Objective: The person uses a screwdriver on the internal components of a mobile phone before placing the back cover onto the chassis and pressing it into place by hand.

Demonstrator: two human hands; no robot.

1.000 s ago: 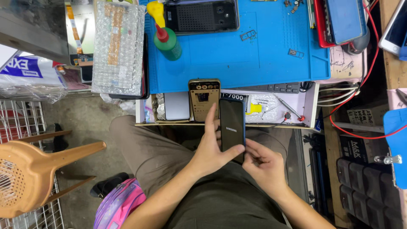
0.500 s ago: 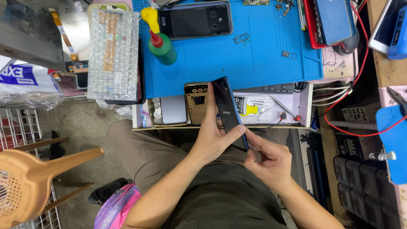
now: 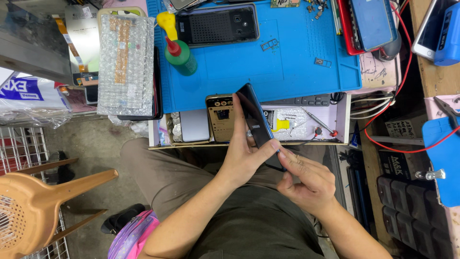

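My left hand (image 3: 242,156) grips a black smartphone (image 3: 256,120), tilted on its edge over my lap, with the index finger along its upper side and the thumb at its lower end. My right hand (image 3: 304,177) pinches the phone's bottom edge with fingertips close together; whether they hold a small tool I cannot tell. Both hands hover just in front of an open drawer (image 3: 342,117) under a blue work mat (image 3: 287,62).
The drawer holds a gold phone frame (image 3: 220,120), a silver plate (image 3: 194,125) and small parts. On the mat lie a black phone back cover (image 3: 218,24) and a green bottle (image 3: 179,55). A bubble-wrapped panel (image 3: 126,62) sits left; a plastic stool (image 3: 38,206) stands at lower left.
The phone has turned from flat and upright to tilted on its edge, and my right hand has moved up to pinch its lower end. The view has shifted slightly.
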